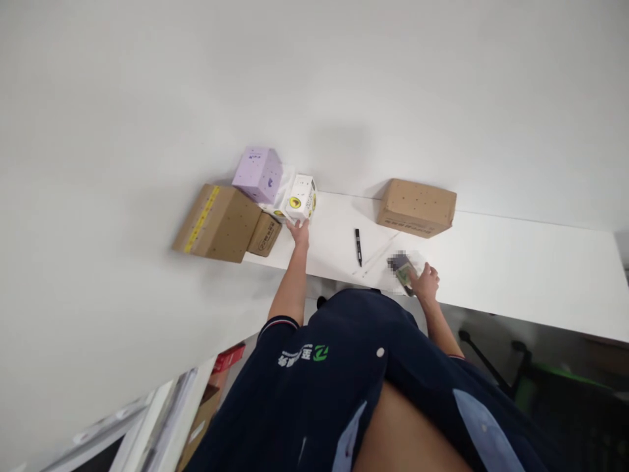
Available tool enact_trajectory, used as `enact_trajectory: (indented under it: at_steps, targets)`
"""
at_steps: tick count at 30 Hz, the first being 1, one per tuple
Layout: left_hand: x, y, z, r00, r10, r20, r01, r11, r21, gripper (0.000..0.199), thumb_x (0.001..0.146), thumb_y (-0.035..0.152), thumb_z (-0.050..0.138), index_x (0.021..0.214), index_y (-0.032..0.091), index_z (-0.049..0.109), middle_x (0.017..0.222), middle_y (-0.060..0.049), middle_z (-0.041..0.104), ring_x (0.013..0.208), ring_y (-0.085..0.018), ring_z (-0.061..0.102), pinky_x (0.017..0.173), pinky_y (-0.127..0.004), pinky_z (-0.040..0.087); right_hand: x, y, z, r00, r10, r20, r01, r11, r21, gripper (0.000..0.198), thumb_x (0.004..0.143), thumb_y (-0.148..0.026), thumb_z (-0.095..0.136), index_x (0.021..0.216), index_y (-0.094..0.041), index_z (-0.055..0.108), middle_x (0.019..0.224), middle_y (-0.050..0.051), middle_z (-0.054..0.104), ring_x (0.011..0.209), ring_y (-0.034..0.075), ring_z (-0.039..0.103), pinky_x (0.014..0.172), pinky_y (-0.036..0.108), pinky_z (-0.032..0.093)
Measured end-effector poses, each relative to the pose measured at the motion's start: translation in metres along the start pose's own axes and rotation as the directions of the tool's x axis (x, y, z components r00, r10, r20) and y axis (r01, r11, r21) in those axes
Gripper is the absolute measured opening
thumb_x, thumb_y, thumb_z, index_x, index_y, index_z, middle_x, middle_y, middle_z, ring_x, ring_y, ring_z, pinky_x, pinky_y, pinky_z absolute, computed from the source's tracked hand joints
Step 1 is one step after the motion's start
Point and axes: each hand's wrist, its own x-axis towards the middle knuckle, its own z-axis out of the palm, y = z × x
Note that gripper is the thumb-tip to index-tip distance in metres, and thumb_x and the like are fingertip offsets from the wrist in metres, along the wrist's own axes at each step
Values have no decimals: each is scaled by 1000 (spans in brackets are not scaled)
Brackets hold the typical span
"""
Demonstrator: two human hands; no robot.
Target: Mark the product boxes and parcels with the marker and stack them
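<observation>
At the front of a small white box (301, 196) with a round yellow logo, my left hand (299, 233) has its fingers apart, the tips at the box's lower edge. That box sits against another white box (285, 187), partly hidden behind it. My right hand (426, 283) is at the table's near edge, its thumb on a flat, dark, phone-like object (403, 270) with a greenish patch. Part of that object is pixelated, and something whitish lies beside it. Between my hands, a black marker (358, 247) lies on the white table (334, 242).
A lilac box (258, 174), a large brown carton (221, 223) with yellow tape and a small brown box (265, 235) crowd the left end. Another brown carton (417, 206) stands against the wall at the back. Thin pale strips (381, 254) lie near the marker. A dark chair (555, 400) is below right.
</observation>
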Motion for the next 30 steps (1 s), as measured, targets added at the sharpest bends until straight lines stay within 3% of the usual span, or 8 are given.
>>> enact_trajectory:
  at_steps: [4,8,11,14,17,20,27,30]
  targets:
    - [-7,7,0,992,-120,31,121,991,-62,98,85,21,71,162,29,11,152,-13,51,126,-18,62,104,-33,50,27,-8,-23,983,-138,-120,145,988,49,87,86,-63,55,150,-7,39,151,31,41,137,46,42,108,63,39]
    - [-33,-14,-15,981,-183,66,184,983,-10,71,87,27,68,152,24,41,134,-11,65,112,-17,67,92,-29,53,81,-22,-57,927,-261,-269,297,950,100,92,81,-67,61,150,-11,38,151,29,40,140,45,39,111,66,35]
    - [-56,-37,-23,975,-202,94,198,979,50,50,87,30,67,136,19,60,123,-11,69,105,-17,68,89,-29,53,130,-33,-79,930,-135,-343,232,938,258,90,78,-66,65,143,-8,42,144,30,46,135,43,46,111,63,38]
    - [-75,-54,-25,972,-217,90,209,973,94,40,88,29,66,126,17,67,119,-11,71,105,-19,67,90,-32,53,169,-45,-85,964,19,-264,112,874,473,71,79,-66,67,124,-11,55,121,22,61,115,35,60,98,55,51]
    - [-86,-60,-22,968,-228,104,216,970,114,35,86,26,67,119,16,70,122,-12,71,112,-21,66,97,-35,52,184,-63,-73,984,-16,-179,123,783,610,59,82,-65,66,110,-14,59,104,15,66,100,28,65,81,44,59]
    - [-89,-56,-16,961,-217,172,201,974,107,38,86,26,69,123,17,70,131,-14,68,123,-23,63,105,-39,48,179,-92,-47,983,-75,-166,167,734,658,54,80,-63,69,106,-16,60,99,10,67,94,24,65,77,39,60]
    - [-71,-25,2,944,-167,284,155,986,64,79,82,25,75,154,32,43,163,-11,40,141,-27,50,114,-45,40,146,-191,5,973,-215,-79,214,728,651,56,81,-58,67,115,-14,61,110,14,70,104,27,66,98,46,52]
    - [-66,-16,4,948,-138,288,136,990,28,87,80,20,76,157,32,37,165,-10,37,141,-28,50,116,-47,39,129,-220,13,932,-363,11,274,722,635,60,80,-60,67,120,-15,61,115,15,70,106,28,65,101,47,50]
